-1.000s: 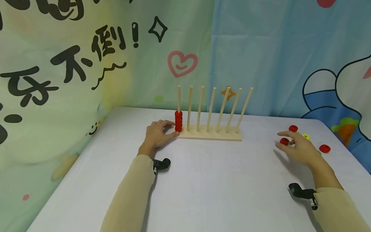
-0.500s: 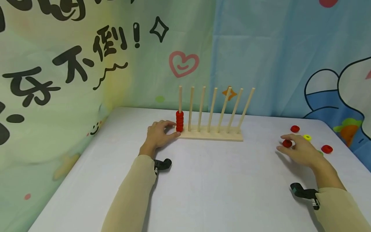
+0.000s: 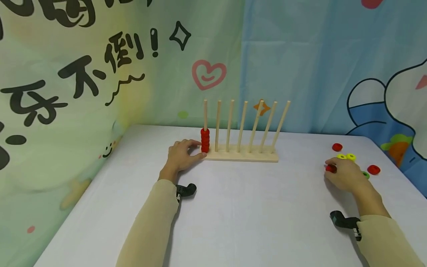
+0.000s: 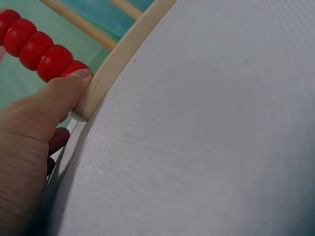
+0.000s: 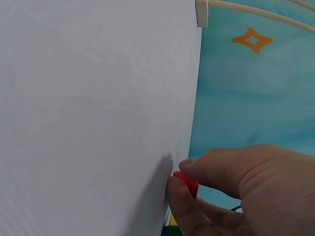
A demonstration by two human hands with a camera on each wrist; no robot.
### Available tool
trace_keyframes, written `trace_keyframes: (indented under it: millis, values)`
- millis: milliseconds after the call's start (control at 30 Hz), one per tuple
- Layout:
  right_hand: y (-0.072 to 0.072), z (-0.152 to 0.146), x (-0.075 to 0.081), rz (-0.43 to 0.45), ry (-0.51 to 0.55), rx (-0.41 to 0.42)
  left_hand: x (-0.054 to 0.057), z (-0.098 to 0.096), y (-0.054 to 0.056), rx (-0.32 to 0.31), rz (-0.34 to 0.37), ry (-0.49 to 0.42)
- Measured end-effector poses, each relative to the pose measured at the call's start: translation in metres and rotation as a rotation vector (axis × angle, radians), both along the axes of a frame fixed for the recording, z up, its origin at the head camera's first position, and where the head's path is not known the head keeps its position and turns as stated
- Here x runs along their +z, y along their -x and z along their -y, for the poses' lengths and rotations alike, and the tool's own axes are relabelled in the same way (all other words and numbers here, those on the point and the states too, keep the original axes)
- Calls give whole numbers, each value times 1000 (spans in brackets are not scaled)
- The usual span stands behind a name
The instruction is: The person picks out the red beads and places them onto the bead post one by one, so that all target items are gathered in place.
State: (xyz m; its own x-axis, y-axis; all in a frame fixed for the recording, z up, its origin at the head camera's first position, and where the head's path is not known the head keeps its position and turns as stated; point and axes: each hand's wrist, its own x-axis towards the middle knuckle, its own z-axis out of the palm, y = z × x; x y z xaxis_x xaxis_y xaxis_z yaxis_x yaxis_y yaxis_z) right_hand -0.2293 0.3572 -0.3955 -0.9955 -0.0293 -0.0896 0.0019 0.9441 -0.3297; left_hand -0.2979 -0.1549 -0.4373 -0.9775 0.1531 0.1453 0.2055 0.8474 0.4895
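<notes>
Head view: seven pegs (image 3: 242,126); right grip (image 3: 348,175) pinches one red bead (image 3: 331,168).

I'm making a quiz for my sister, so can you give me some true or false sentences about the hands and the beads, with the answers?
1. The left hand grips one end of the wooden base. True.
2. The red stack is on the peg farthest from the left hand. False: it is on the peg nearest that hand.
3. The right hand pinches a red bead. True.
4. The yellow beads are threaded on a peg. False: they lie on the table.
5. Seven pegs stand on the wooden base. True.
</notes>
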Motion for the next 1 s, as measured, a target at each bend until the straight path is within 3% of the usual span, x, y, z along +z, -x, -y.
trace_keyframes:
  millis: [333,633,1000]
  values:
    - [4,17,8,90,92,30,1,4,1,3,-11,-2]
    - [9,24,14,51,114,33,-1,1,3,-6,-9,5]
    - [10,31,8,7,135,36,-3,1,2,-6,-11,0]
